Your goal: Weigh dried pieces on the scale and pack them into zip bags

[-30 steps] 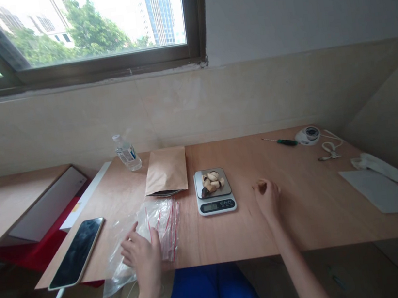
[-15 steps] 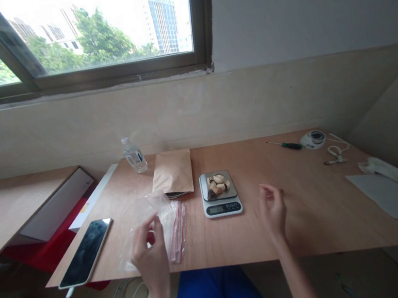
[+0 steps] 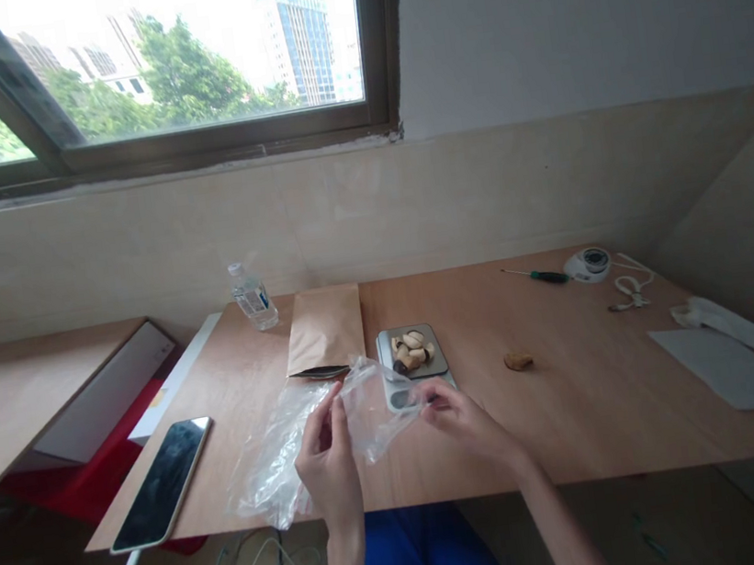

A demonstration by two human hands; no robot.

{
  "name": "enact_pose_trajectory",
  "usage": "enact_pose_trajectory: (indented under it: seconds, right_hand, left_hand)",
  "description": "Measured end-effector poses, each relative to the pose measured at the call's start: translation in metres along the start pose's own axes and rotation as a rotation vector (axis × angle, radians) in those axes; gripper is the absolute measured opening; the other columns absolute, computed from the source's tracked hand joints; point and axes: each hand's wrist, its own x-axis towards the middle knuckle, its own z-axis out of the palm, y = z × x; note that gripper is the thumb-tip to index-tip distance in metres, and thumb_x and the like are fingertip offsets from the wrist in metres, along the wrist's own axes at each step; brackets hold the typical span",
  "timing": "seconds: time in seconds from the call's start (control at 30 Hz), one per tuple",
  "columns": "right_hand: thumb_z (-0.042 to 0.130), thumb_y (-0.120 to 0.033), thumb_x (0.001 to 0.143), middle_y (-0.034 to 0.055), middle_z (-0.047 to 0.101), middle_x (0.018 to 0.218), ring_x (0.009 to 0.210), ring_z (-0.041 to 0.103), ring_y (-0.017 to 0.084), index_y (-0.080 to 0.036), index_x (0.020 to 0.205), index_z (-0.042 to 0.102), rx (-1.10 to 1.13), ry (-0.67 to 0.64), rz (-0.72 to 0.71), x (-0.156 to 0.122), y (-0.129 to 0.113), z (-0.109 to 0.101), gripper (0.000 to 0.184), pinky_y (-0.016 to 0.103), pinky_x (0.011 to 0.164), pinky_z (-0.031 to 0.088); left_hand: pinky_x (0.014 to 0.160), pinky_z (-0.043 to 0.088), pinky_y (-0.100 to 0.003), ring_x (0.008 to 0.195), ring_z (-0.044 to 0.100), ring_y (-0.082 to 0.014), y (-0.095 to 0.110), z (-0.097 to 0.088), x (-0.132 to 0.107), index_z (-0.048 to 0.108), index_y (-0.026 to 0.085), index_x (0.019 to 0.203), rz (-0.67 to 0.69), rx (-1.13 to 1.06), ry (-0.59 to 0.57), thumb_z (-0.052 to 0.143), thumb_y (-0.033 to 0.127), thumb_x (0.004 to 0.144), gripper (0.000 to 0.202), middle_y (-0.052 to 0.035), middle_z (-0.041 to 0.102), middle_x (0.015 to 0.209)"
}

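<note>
A clear thin plastic bag [image 3: 375,417] is stretched between my two hands. My left hand [image 3: 329,460] pinches one side of it, fingers closed. The fingers of my right hand [image 3: 460,412] are closed on its other end. Behind the bag stands a digital kitchen scale [image 3: 441,368], its display partly hidden. Several pale and brown pieces [image 3: 415,347], like dried mushroom, lie on its plate. A single brown piece [image 3: 518,361] rests on the table to the right. Under and left of my left hand lie more clear plastic bags [image 3: 273,468].
A brown paper pouch [image 3: 326,331] and a water bottle [image 3: 254,299] stand at the back left. A phone [image 3: 163,482] with a cable lies at the left edge. Rightward are a screwdriver [image 3: 549,276], a dome camera [image 3: 589,265] and a grey sheet [image 3: 736,369].
Both hands have come together near the middle, and a clear bag is now raised between them. My right hand has moved left, leaving the brown piece on the table in plain view.
</note>
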Motion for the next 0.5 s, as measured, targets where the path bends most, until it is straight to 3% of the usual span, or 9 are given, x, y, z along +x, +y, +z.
enact_pose_trajectory:
  seconds: [0.07,0.13,0.23,0.3,0.5]
  right_hand:
    - [0.045,-0.036,0.087,0.0062,0.058,0.114,0.103,0.054,0.021,-0.023,0.108,0.056,-0.115,0.128,-0.08,0.014,0.013,-0.009,0.027,0.036,0.088,0.044]
    - [0.045,-0.029,0.085,0.0077,0.058,0.115,0.108,0.05,0.024,-0.023,0.11,0.055,-0.327,0.251,-0.134,0.031,0.031,-0.014,0.027,0.041,0.093,0.039]
    - [0.048,-0.022,0.081,0.0091,0.06,0.11,0.103,0.05,0.026,-0.021,0.106,0.056,-0.589,0.246,-0.15,0.05,0.055,-0.016,0.026,0.042,0.088,0.039]
    - [0.05,-0.024,0.081,0.0086,0.062,0.103,0.097,0.052,0.027,-0.022,0.1,0.058,-0.696,0.231,-0.133,0.054,0.064,-0.015,0.021,0.041,0.082,0.039]
    - [0.052,-0.027,0.082,0.0072,0.063,0.095,0.094,0.054,0.026,-0.022,0.09,0.057,-0.724,0.289,-0.121,0.048,0.067,-0.023,0.011,0.037,0.079,0.039]
  left_hand:
    - [0.069,0.048,-0.028,0.081,0.061,-0.0188,0.001,0.007,0.001,0.066,0.019,0.102,-0.014,-0.016,0.017,0.053,0.04,0.081,0.033,-0.0054,0.068,0.091]
    - [0.071,0.047,-0.029,0.079,0.06,-0.0187,0.001,0.014,0.002,0.066,0.017,0.093,-0.025,0.015,0.033,0.054,0.041,0.08,0.03,-0.0056,0.066,0.087]
    - [0.073,0.046,-0.031,0.079,0.058,-0.0178,0.001,0.025,0.004,0.06,0.018,0.078,-0.014,0.102,0.09,0.056,0.042,0.079,0.025,-0.0049,0.061,0.088]
    - [0.08,0.045,-0.032,0.09,0.057,-0.0188,0.0,0.031,0.005,0.054,0.019,0.073,0.01,0.093,0.093,0.055,0.04,0.079,0.021,-0.0055,0.06,0.098]
    - [0.091,0.042,-0.038,0.105,0.056,-0.0209,-0.005,0.046,0.004,0.039,0.022,0.069,-0.041,-0.033,-0.031,0.048,0.033,0.082,0.02,-0.0087,0.059,0.115]
